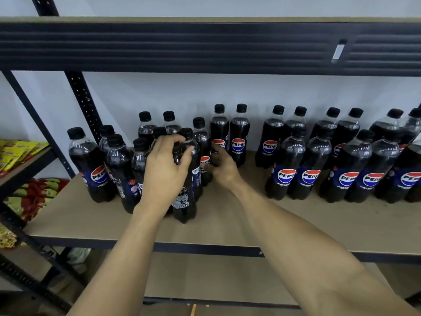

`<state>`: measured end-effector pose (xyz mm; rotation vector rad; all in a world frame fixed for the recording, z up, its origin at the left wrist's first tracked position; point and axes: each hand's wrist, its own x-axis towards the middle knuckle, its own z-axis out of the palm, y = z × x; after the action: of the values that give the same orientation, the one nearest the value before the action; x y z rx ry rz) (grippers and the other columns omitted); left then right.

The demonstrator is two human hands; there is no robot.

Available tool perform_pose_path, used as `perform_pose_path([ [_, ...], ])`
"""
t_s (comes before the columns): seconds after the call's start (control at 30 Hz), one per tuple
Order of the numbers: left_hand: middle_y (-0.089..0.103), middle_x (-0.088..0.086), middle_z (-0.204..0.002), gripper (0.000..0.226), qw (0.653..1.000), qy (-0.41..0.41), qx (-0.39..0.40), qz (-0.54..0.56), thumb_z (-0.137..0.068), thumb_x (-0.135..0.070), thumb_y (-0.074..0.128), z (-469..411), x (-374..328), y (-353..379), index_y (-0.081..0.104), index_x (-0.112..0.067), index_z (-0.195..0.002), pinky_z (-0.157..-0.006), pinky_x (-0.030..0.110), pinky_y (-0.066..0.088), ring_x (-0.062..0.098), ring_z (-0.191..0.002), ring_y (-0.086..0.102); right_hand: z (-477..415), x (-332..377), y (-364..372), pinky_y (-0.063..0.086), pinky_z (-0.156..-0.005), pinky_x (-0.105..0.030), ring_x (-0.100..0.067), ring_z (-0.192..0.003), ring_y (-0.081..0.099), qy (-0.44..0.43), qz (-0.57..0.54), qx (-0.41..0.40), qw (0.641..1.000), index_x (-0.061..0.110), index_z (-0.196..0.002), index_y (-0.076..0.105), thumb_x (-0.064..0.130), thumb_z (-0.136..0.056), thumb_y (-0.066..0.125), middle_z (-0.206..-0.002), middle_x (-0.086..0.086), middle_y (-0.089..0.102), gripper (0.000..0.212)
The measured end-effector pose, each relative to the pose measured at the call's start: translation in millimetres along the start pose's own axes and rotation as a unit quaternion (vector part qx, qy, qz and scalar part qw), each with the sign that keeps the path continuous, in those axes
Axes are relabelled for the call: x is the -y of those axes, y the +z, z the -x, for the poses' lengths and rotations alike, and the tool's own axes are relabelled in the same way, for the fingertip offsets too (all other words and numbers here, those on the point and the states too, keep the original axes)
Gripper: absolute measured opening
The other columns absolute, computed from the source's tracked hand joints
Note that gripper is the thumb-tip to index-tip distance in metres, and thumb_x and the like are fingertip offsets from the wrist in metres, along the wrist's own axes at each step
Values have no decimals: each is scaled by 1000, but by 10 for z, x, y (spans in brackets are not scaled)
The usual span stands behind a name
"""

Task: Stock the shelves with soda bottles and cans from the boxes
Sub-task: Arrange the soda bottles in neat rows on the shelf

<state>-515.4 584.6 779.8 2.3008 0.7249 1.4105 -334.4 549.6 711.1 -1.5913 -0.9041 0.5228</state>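
a: where's the soda?
b: pepsi bottles with black caps, all upright on the brown shelf (227, 220). the front bottle (185, 197) stands near the shelf's front edge.
a: and the hands?
b: the left hand (165, 169) grips that front bottle at its shoulder, fingers curled just under the cap. the right hand (222, 166) is curled round the lower part of a back bottle (219, 128).
a: around them?
b: a left cluster (91, 167) sits beside the left hand, and a two-deep right row (307, 169) runs off to the right. snack packets (18, 153) lie on the next rack. a dark beam (182, 46) runs overhead.
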Motion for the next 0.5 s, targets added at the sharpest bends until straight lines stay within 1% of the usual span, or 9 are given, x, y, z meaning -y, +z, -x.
perform_pose_path([
  [0.07,64,0,-111,24,1000,1,8,-8,-94,-26,69,-27,-9,-7,65,-13,-113,-93,25,47,13,-102,61,11,1,0,49,-107,-44,-15,-115,62,-7,24,2,1000,21,-143,52,11,-83,82,-109,17,64,68],
  [0.13,65,-1,-112,26,1000,-10,16,-13,-91,-26,72,-53,-36,-21,67,-15,-113,-94,27,48,13,-103,62,53,9,-7,50,-105,-44,-15,-114,64,-26,34,-1,999,20,-140,55,11,-84,81,-106,22,62,62],
  [0.17,65,-2,-113,28,1000,-20,20,-11,-89,-26,74,-67,-55,-33,66,-16,-114,-95,22,47,12,-104,61,89,6,-21,51,-104,-44,-14,-112,65,-36,38,-9,999,21,-138,56,12,-85,80,-106,22,63,59],
  [0.23,63,-4,-117,37,998,-52,37,-10,-86,-25,77,-116,-95,-63,65,-18,-120,-93,7,38,4,-106,57,181,-28,-83,53,-102,-42,-11,-107,66,-52,51,-31,997,22,-136,57,12,-85,80,-104,24,63,57],
  [0.27,63,-5,-118,42,996,-71,53,-11,-84,-25,79,-160,-108,-74,63,-19,-123,-92,4,35,2,-106,56,238,-47,-130,54,-101,-40,-10,-105,66,-58,55,-41,996,21,-137,57,12,-86,79,-105,24,62,56],
  [0.3,63,-5,-119,46,993,-89,71,-14,-83,-27,80,-216,-116,-76,62,-20,-125,-92,6,36,2,-107,56,295,-81,-185,54,-101,-38,-8,-105,65,-59,57,-48,995,20,-138,56,12,-86,79,-108,23,63,57],
  [0.4,69,-3,-114,46,984,-143,102,-17,-83,-33,79,-401,-178,-86,65,-18,-125,-94,24,48,12,-107,64,449,-193,-373,52,-104,-35,-7,-114,64,-73,57,-67,993,17,-142,53,13,-85,81,-125,9,65,64],
  [0.47,71,3,-114,44,977,-169,125,-33,-85,-33,77,-538,-244,-98,67,-14,-123,-97,31,50,19,-107,66,526,-256,-484,52,-104,-35,-8,-115,64,-76,63,-77,992,18,-143,53,15,-83,82,-128,3,67,67],
  [0.5,71,5,-113,41,971,-172,151,-65,-86,-34,76,-611,-269,-102,68,-11,-120,-97,34,50,22,-106,65,561,-274,-532,52,-104,-35,-9,-115,65,-74,67,-82,992,18,-144,52,16,-83,82,-128,1,67,68],
])
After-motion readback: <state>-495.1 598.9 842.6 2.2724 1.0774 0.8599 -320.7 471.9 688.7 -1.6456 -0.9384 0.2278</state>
